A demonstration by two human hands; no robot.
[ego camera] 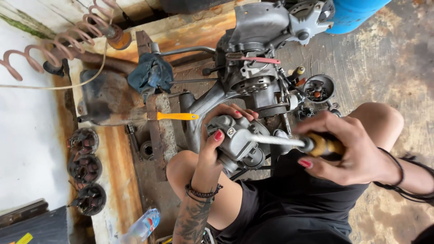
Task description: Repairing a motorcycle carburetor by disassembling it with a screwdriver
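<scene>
Two hands are busy over a small grey metal engine part (235, 142), which sits above the person's bare knees, just in front of a larger stripped engine block (253, 68). The left hand (217, 135) wraps around the part, its fingers curled over the top and the thumb pressed on the near side, holding it steady. The right hand (348, 151) is clenched around the yellow handle of a screwdriver (294, 142), whose shaft points left with its tip meeting the part's side. Judging by this, the work is mid-way: the part is already off the block and free in the hand, but its own cover or screws look still in place, so opening it remains. A yellow-handled brush (158, 116) lies on the rusty bench (117, 153) nearby, beside a blue rag (151, 74) and three round wound coils (84, 168).
</scene>
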